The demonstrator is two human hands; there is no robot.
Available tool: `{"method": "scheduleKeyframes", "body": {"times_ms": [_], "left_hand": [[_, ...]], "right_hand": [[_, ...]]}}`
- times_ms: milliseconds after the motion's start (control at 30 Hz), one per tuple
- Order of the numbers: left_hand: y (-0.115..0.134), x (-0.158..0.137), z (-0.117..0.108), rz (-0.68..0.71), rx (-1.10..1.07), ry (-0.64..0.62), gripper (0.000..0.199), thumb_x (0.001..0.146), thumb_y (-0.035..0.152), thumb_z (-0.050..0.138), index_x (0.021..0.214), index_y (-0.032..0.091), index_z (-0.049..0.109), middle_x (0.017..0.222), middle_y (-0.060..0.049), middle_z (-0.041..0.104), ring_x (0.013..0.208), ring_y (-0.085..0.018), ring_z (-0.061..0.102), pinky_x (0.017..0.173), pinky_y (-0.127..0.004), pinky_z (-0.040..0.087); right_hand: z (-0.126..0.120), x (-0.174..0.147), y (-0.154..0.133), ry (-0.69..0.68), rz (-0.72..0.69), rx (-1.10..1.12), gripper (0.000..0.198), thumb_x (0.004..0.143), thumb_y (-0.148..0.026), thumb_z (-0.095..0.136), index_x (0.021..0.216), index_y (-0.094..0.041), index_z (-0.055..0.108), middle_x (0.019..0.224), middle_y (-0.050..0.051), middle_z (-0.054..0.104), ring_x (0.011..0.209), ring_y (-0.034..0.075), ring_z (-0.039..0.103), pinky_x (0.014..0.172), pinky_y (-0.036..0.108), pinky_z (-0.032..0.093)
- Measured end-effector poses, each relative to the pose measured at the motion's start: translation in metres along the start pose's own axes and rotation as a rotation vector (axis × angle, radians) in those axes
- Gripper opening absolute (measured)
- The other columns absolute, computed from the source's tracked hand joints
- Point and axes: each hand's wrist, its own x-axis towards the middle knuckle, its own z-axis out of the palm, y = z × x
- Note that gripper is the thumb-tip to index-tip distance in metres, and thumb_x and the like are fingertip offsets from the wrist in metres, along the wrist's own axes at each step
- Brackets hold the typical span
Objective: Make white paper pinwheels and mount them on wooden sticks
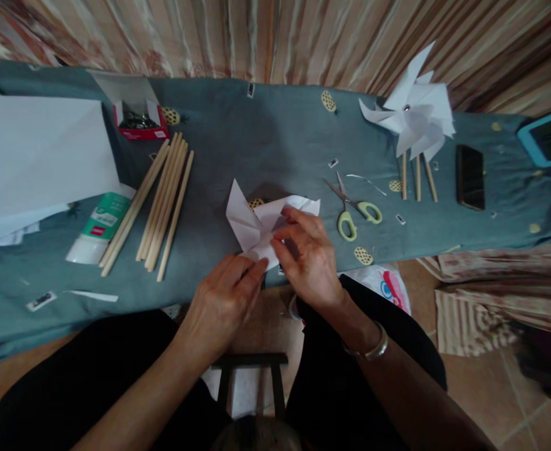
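A white paper pinwheel (pixel 247 228), partly folded, lies at the front edge of the cloth-covered table, its cut points standing up. My left hand (pixel 225 294) pinches its near edge between thumb and fingers. From the right, my right hand (pixel 306 257) is curled over the paper with thumb and fingertips on it; the palm hides part of the sheet. Just right of the paper lie scissors (pixel 346 203) with light green handles, blades spread, beside a thin white paper strip (pixel 367 183).
Several wooden sticks (pixel 162 207), a glue stick (pixel 99 225), a red box of small metal pieces (pixel 141 122) and white paper sheets (pixel 40 150) occupy the left. Pinwheels on sticks (pixel 416 113), a black phone (pixel 470 177) and a blue-framed device (pixel 550 138) lie on the right.
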Motion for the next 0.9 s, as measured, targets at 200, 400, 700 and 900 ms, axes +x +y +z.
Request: {"method": "scheduleKeyframes", "body": {"times_ms": [200,400,700,900], "left_hand": [[0.001,-0.001,-0.001,0.002,0.007,0.002,0.024,0.089,0.008,0.058,0.113,0.004,0.060,0.089,-0.010,0.063,0.079,-0.020,0.061,0.069,-0.032,0.058],[0.000,-0.001,-0.001,0.008,0.002,-0.006,0.025,0.090,0.008,0.057,0.115,0.004,0.059,0.090,-0.010,0.063,0.080,-0.019,0.061,0.069,-0.031,0.058],[0.001,-0.001,-0.001,0.022,0.000,-0.010,0.026,0.089,0.007,0.058,0.115,0.003,0.058,0.090,-0.011,0.063,0.080,-0.020,0.061,0.070,-0.033,0.059],[0.000,-0.002,-0.001,0.016,-0.001,-0.022,0.024,0.090,0.007,0.056,0.113,0.003,0.059,0.090,-0.011,0.064,0.080,-0.020,0.061,0.070,-0.032,0.058]], "right_hand": [[0.001,-0.001,-0.001,0.027,-0.087,-0.077,0.018,0.093,-0.021,0.051,0.091,-0.017,0.069,0.125,0.013,0.062,0.114,0.026,0.057,0.100,0.043,0.049],[0.002,-0.003,0.000,0.011,-0.083,-0.100,0.022,0.095,-0.023,0.049,0.096,-0.019,0.070,0.127,0.010,0.061,0.115,0.025,0.057,0.101,0.044,0.050],[0.002,-0.003,0.000,-0.012,-0.102,-0.099,0.024,0.094,-0.020,0.048,0.098,-0.019,0.071,0.127,0.012,0.061,0.116,0.027,0.055,0.099,0.047,0.050],[0.004,-0.014,-0.001,-0.077,-0.170,-0.229,0.031,0.095,-0.018,0.041,0.110,-0.017,0.068,0.133,0.013,0.057,0.122,0.028,0.050,0.101,0.048,0.046]]}}
